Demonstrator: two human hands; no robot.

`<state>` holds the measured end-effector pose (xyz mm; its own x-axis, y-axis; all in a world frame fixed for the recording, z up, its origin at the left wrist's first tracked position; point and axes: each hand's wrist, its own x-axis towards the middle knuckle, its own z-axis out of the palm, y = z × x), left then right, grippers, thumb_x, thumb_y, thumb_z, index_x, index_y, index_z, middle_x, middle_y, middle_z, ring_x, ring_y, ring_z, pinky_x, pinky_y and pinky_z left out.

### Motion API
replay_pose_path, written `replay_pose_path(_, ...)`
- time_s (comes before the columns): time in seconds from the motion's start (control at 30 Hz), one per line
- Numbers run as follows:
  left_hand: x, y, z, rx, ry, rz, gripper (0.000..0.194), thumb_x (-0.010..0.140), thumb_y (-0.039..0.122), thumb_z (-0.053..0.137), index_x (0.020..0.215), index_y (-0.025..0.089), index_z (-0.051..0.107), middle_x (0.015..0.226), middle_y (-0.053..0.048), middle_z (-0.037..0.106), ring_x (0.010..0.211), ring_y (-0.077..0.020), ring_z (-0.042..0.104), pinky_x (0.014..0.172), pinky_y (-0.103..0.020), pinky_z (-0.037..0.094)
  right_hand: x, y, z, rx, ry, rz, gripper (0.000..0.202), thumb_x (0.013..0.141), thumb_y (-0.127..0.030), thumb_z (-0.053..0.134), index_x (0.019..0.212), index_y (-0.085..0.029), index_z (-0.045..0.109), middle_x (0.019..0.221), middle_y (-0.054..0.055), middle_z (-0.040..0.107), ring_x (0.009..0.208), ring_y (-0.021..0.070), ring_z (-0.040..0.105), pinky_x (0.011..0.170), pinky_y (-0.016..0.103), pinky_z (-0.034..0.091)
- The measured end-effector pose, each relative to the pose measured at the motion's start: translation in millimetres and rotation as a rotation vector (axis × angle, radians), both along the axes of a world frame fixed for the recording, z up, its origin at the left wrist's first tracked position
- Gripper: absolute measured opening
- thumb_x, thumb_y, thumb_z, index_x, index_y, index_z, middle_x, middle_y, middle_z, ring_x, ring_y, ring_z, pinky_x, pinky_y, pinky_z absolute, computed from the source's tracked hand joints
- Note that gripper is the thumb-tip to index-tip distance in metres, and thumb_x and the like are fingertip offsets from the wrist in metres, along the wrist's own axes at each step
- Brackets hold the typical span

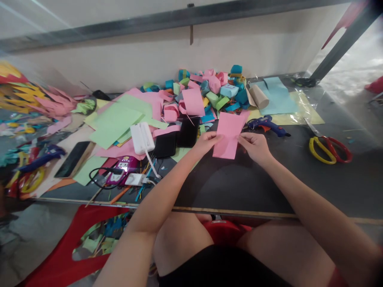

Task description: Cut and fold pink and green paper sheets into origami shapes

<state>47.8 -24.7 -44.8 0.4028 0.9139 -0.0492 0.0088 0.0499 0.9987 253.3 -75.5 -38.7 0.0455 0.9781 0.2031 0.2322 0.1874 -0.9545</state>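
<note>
A pink sheet of paper point(229, 129) is held up over the dark table, with a crease or fold across its middle. My left hand point(208, 141) pinches its left edge between thumb and fingers. At the right edge, my right hand point(254, 145) grips the same paper in a pinch. Just behind the right hand lies a blue glue gun point(269, 125). Farther right rest scissors point(330, 149) with one yellow and one red handle loop. Two dark phones point(188, 131) lie left of the paper, near my left hand.
A heap of folded paper pieces point(214, 89) sits against the wall. Green sheets point(119, 119), a white power bank point(142, 137), and a purple power strip point(122, 169) with cables crowd the left. A cardboard tube point(259, 97) lies on blue paper point(278, 95) at the back right.
</note>
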Motion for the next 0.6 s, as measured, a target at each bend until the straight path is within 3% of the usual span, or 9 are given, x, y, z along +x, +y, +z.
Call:
replay_pose_path(0.17, 3.1, -3.4, 0.9, -0.016, -0.141, -0.019, 0.046, 0.065, 0.048, 0.086, 0.093, 0.014, 0.075, 0.083, -0.005, 0.076, 0.078, -0.0165, 0.069, 0.076, -0.030, 0.054, -1.3, 2.1, -1.0, -0.074, 0.178, 0.037, 0.039, 0.064, -0.053, 0.086, 0.079, -0.018, 0.079, 0.066, 0.002, 0.071, 0.049, 0.0118, 0.053, 0.039, 0.024, 0.043)
replay_pose_path(0.33, 4.6, -2.5, -4.0, -0.110, -0.260, -0.033, 0.049, 0.062, 0.043, 0.089, 0.100, 0.016, 0.075, 0.091, -0.006, 0.078, 0.084, -0.0189, 0.072, 0.085, -0.034, 0.056, -4.5, -0.1, 2.8, -0.060, 0.253, 0.078, 0.036, 0.061, -0.052, 0.090, 0.076, -0.020, 0.082, 0.067, 0.001, 0.072, 0.049, 0.0111, 0.053, 0.040, 0.026, 0.048)
replay_pose_path(0.5, 0.4, -0.8, 0.6, -0.100, -0.225, -0.051, 0.030, 0.060, 0.034, 0.087, 0.086, 0.020, 0.080, 0.090, -0.004, 0.079, 0.081, -0.0168, 0.070, 0.075, -0.028, 0.054, -4.5, -1.6, 5.4, -0.013, 0.294, 0.101, 0.025, 0.066, -0.044, 0.087, 0.081, -0.025, 0.084, 0.071, 0.001, 0.075, 0.049, 0.0099, 0.053, 0.043, 0.027, 0.051)
replay_pose_path(0.6, -2.0, -0.7, 5.1, -0.070, -0.243, -0.069, 0.018, 0.068, 0.035, 0.077, 0.076, 0.020, 0.081, 0.083, -0.003, 0.078, 0.071, -0.0144, 0.067, 0.066, -0.025, 0.051, -2.6, -1.9, 6.4, 0.013, 0.267, 0.107, 0.013, 0.069, -0.036, 0.082, 0.078, -0.026, 0.084, 0.073, 0.002, 0.076, 0.052, 0.0107, 0.056, 0.048, 0.027, 0.054)
